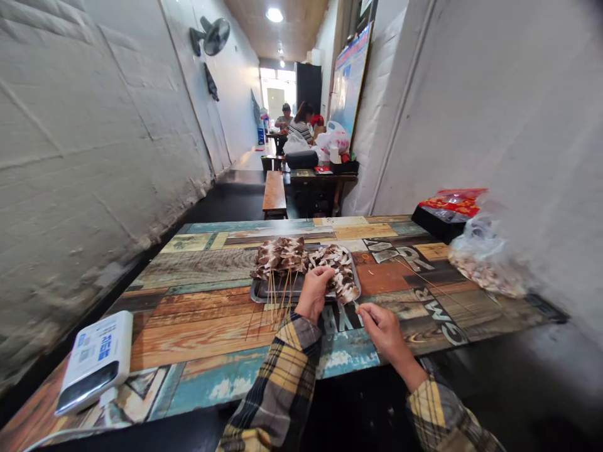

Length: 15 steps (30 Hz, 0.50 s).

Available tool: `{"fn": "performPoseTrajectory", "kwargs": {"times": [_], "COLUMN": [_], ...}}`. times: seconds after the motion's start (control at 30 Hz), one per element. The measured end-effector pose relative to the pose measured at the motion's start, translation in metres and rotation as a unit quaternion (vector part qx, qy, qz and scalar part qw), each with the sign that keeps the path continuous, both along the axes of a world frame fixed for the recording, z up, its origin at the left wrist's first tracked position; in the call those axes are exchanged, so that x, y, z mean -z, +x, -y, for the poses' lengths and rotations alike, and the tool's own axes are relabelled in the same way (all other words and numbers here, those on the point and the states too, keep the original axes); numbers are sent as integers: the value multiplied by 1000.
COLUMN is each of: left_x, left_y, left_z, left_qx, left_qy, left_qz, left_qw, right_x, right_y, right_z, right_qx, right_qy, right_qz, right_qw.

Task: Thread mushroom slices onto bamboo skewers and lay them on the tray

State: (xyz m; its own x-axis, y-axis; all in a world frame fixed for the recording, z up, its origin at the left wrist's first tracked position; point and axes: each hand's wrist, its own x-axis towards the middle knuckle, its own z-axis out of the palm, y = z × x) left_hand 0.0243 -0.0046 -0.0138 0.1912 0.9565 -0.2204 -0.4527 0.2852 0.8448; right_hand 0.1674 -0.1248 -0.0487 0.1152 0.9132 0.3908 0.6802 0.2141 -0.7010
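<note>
A metal tray (257,296) lies on the table before me. On its left, grey-brown mushrooms threaded on thin wooden sticks form a pile of skewers (280,256), with the bare stick ends pointing toward me over the rim. Loose mushroom pieces (327,254) fill the right side. My left hand (316,292) is closed in a pinch at the edge of these pieces; what is between its fingertips is hidden. My right hand (384,331) pinches the near end of a mushroom skewer (347,291), whose mushrooms are close to the left fingertips, over the tray's right edge.
A single stick (436,287) lies on the wood-patterned table (198,326). A clear bag (487,260) and a black box (436,223) with red packaging stand at the right. A white device (97,361) with a cable sits front left. Two people (301,125) sit farther back.
</note>
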Motion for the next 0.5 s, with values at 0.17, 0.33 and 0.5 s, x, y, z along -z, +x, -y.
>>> {"fn": "performPoseTrajectory", "kwargs": {"times": [0.17, 0.33, 0.5], "left_x": [0, 2, 3], "left_y": [2, 2, 2], "left_z": [-2, -4, -6], "left_qx": [7, 16, 16], "left_qy": [8, 12, 27], "left_qz": [-8, -11, 9], "left_qw": [1000, 1000, 999], "right_x": [-8, -14, -14], "right_y": [-2, -2, -1], "right_z": [1, 3, -1], "right_qx": [-3, -6, -19], "right_qy": [3, -14, -10], "right_qz": [-9, -25, -57], "right_qw": [1000, 1000, 998]}}
